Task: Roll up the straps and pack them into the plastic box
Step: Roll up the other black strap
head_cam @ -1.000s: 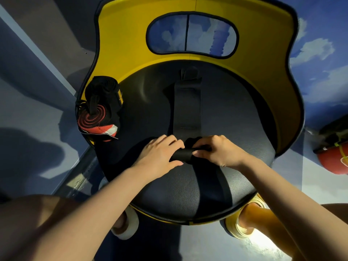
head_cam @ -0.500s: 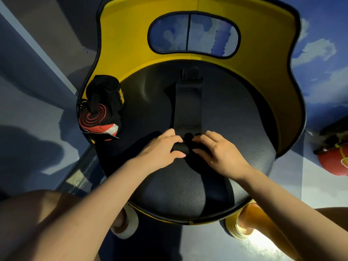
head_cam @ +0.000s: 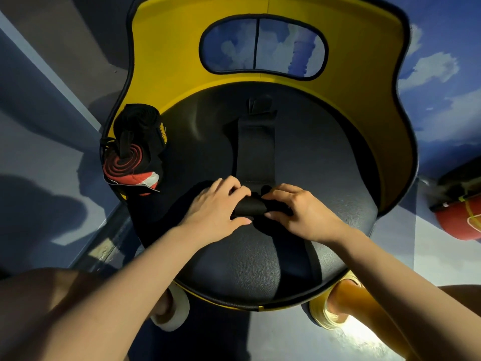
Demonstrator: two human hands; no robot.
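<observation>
Head view, looking down on a round black padded seat point(head_cam: 242, 256) with a yellow backrest point(head_cam: 182, 56) curving from 9 o'clock over 12 to 3 o'clock; an oval opening in the backrest sits at 12 o'clock.

At the centre of the seat, a black strap point(head_cam: 256, 152) lies flat, running from about 12 o'clock straight down towards the hands. Its near end is wound into a tight black roll point(head_cam: 250, 207), lying crosswise on the seat.

The left hand point(head_cam: 216, 209) comes in from 7 o'clock — its fingers curl over the top of the roll's left end and the thumb presses in from below, so it grips the roll. The right hand point(head_cam: 302, 212) comes in from 4 o'clock; its fingers curl round the roll's right end, thumb underneath, gripping it too. The two hands sit just beside each other, with a short stretch of roll showing between them.

At 9 o'clock, on the seat's left edge, stands a clear plastic box point(head_cam: 112, 175) — its walls are hard to make out. Inside it sit rolled straps: a red-and-black strap roll point(head_cam: 123, 162) showing its spiral end, and a black strap roll point(head_cam: 140, 121) behind it, touching.

At 3 o'clock, well apart from the seat, a red object point(head_cam: 460, 217) lies on the floor, partly cut off by the frame edge.
</observation>
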